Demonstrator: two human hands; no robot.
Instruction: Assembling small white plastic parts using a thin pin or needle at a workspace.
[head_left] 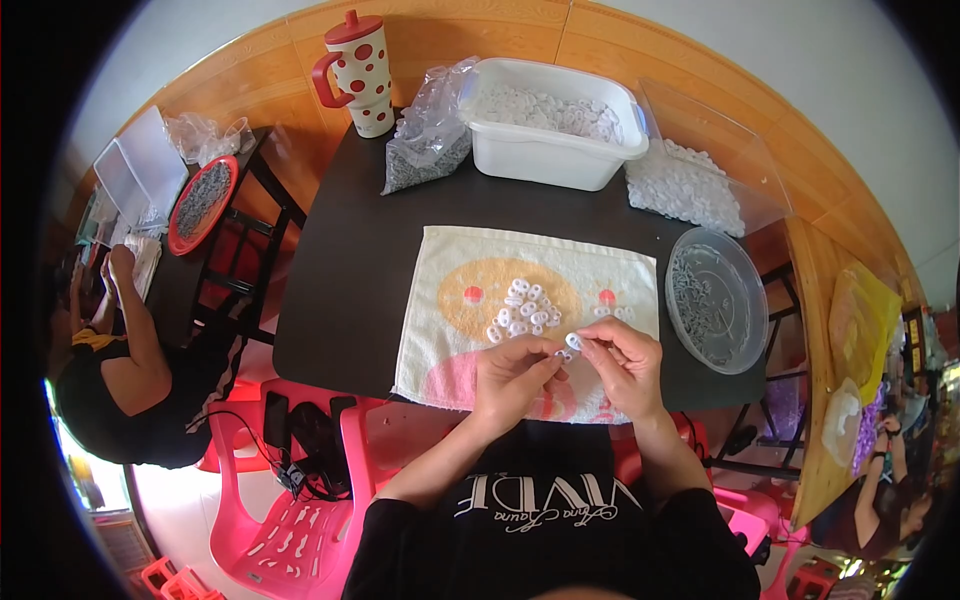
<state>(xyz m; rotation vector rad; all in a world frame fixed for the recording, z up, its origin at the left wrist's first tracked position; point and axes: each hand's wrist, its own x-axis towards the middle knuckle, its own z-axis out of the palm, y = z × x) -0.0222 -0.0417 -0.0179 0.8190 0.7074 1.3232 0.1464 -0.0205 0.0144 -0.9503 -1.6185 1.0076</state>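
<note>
Both my hands meet over the near part of a pale towel printed with a yellow and pink cartoon pattern. Pinched in my right hand is a small white oval plastic piece. My left hand is closed at its fingertips, close against that piece; a small part shows there, too small to name. Just beyond my fingers lies a loose pile of similar white pieces, several with round openings. A few more white pieces lie to its right.
Along the dark table's far side stand a spotted tumbler, a bag of grey parts, a white tub and a clear box of white pieces. A round clear tray holds small metal parts. Other people work left and right.
</note>
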